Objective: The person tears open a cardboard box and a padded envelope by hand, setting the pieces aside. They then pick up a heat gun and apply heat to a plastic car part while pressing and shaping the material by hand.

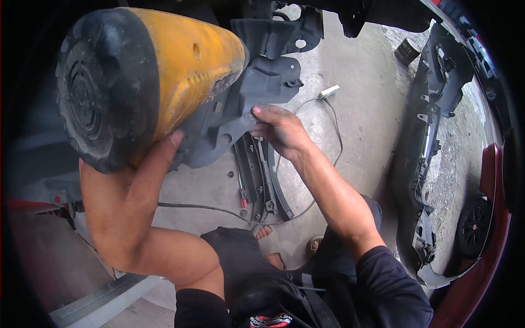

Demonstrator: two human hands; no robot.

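Observation:
A yellow and black power tool [180,60] fills the upper left, its round vented black end towards me. My left hand [156,161] is closed round it from below; the thumb shows, but the other fingers are hidden behind the tool. The tool's working end is out of sight. My right hand [281,130] pinches the lower edge of a dark grey plastic car panel [262,82], thumb on the near face. This panel has holes and moulded ridges and hangs just beyond the tool.
Long dark trim pieces [260,175] lie on the concrete floor near a red-handled tool [244,201]. A black cable [208,206] and a white power strip [329,92] are there too. At right stands a large bumper [418,153], with a can [407,51] and a red car [486,186] beyond.

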